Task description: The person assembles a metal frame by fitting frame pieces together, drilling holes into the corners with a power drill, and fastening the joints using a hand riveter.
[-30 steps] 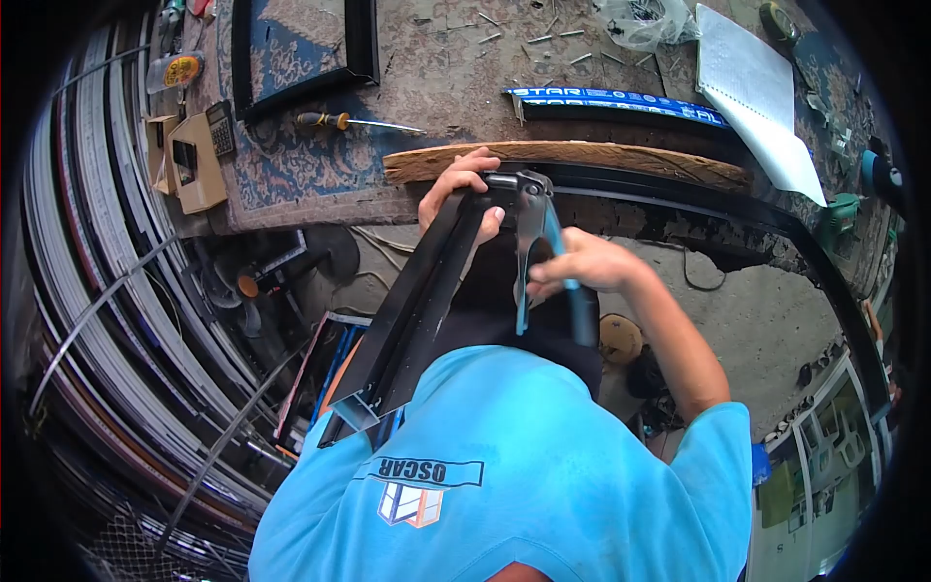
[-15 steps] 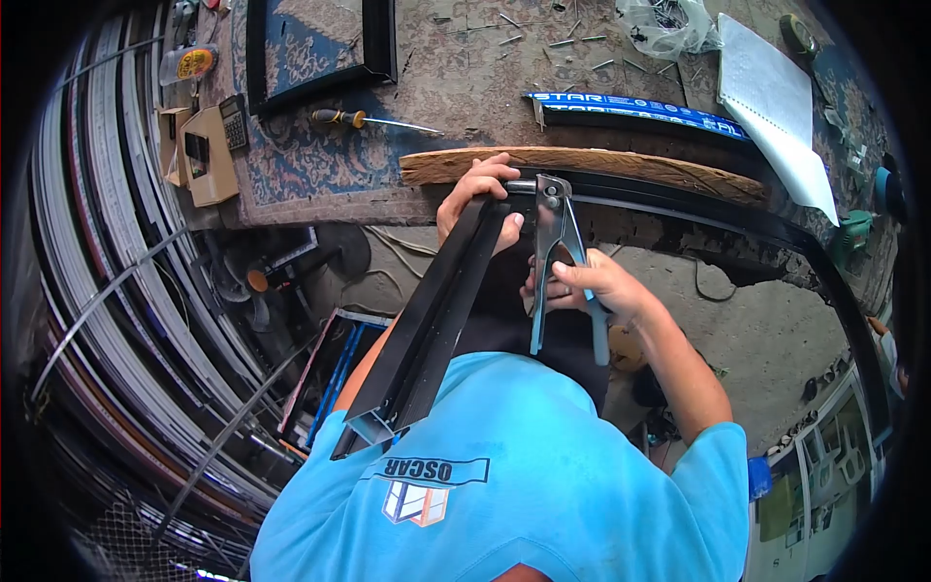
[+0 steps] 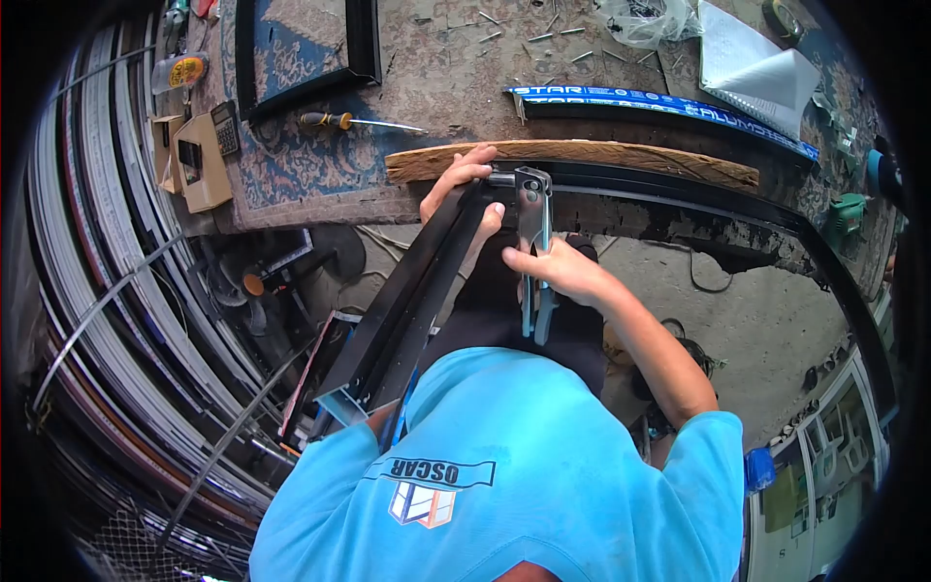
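My right hand point(image 3: 567, 269) is closed round the handles of a hand riveter point(image 3: 530, 218). The handles are pressed nearly together, and the riveter's nose points left against the corner of a black metal frame point(image 3: 824, 257). My left hand point(image 3: 456, 191) grips that corner, with the thumb on the near side and the fingers over the far side. From there one black profile point(image 3: 388, 325) of the frame slants toward my body, its hollow cut end near my left sleeve. The rivet itself is hidden at the nose.
A wooden strip point(image 3: 572, 155) lies along the table edge behind the frame. Farther back are a screwdriver point(image 3: 339, 120), another black frame point(image 3: 364, 73), blue-filmed profiles point(image 3: 669, 109), a notebook point(image 3: 747, 58) and loose rivets. Long profiles point(image 3: 107, 252) are stacked at left.
The riveter's handles have come together in my right hand, which has shifted up and left. The notebook's page has flipped back. The view has shifted slightly.
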`<move>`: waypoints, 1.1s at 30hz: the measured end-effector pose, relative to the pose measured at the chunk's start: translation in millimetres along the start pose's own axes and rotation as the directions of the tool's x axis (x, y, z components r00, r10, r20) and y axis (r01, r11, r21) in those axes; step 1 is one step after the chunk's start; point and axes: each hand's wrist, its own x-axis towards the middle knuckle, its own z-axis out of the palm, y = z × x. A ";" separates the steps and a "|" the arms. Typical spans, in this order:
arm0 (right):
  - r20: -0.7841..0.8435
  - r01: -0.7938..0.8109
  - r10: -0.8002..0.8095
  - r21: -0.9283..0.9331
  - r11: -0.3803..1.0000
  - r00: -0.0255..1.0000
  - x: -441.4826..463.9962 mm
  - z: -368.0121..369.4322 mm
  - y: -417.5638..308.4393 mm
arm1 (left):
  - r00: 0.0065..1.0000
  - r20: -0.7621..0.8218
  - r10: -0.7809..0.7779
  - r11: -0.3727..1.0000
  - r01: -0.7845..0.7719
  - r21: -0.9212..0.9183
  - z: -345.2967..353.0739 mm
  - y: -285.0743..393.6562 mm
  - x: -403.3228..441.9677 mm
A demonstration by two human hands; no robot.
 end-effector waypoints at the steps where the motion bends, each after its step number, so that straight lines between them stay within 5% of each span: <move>1: 0.067 0.046 -0.036 -0.149 0.988 0.997 -3.7 -5.1 -9.9 | 1.000 0.000 0.009 1.000 -0.009 0.005 -0.6 -1.3 -0.7; 2: 0.051 -0.024 0.026 -0.040 0.999 0.998 -15.9 -9.2 -21.7 | 0.999 0.010 0.042 0.998 -0.042 0.042 -1.1 -3.2 -1.0; 3: 0.216 -0.111 0.117 -0.043 0.993 0.969 -14.4 -28.8 -16.8 | 0.997 0.024 0.070 0.994 -0.072 0.079 -1.4 -3.3 -0.5; 5: 0.374 -0.148 0.059 0.214 0.965 0.925 -29.5 -57.3 -25.6 | 0.998 0.018 0.062 0.995 -0.063 0.082 -0.2 2.2 2.2; 8: 0.291 -0.235 0.244 -0.066 0.970 0.925 -18.6 -58.9 -50.0 | 0.999 -0.006 0.036 0.999 -0.035 0.020 3.5 1.9 -0.5; 11: 0.290 -0.219 0.228 -0.063 0.974 0.929 -0.3 -52.7 -24.2 | 0.999 0.000 0.054 0.998 -0.054 0.031 1.1 2.0 4.6; 13: 0.208 -0.119 0.059 0.287 0.951 0.976 -15.4 -30.0 -18.8 | 0.997 0.001 0.077 0.995 -0.077 0.058 -0.1 -2.7 2.3; 19: 0.108 -0.082 0.040 0.425 0.901 0.993 -7.7 -0.3 -10.1 | 0.997 -0.008 0.078 0.997 -0.078 0.020 -0.2 -8.2 -0.9; 22: 0.134 -0.093 0.040 0.420 0.903 0.990 -4.0 1.1 -8.5 | 0.995 -0.012 0.096 0.994 -0.095 0.060 1.9 -6.7 -1.5; 25: 0.032 0.060 -0.069 0.226 0.972 0.997 6.8 2.6 0.0 | 0.995 -0.025 0.099 0.992 -0.097 0.074 4.9 -8.2 -3.7; 26: -0.106 0.150 -0.123 0.304 0.941 0.987 17.9 12.6 3.3 | 0.994 -0.048 0.093 0.996 -0.092 0.023 6.1 -10.0 -2.5; 28: -0.073 0.140 -0.127 0.224 0.965 0.989 24.4 9.7 5.2 | 0.995 -0.101 -0.018 0.996 0.009 -0.086 9.6 -0.1 -2.5; 33: -0.029 0.039 -0.039 -0.020 0.999 0.999 -14.8 -44.8 -6.2 | 0.994 -0.052 0.092 0.996 -0.091 0.015 6.8 -11.0 -5.6</move>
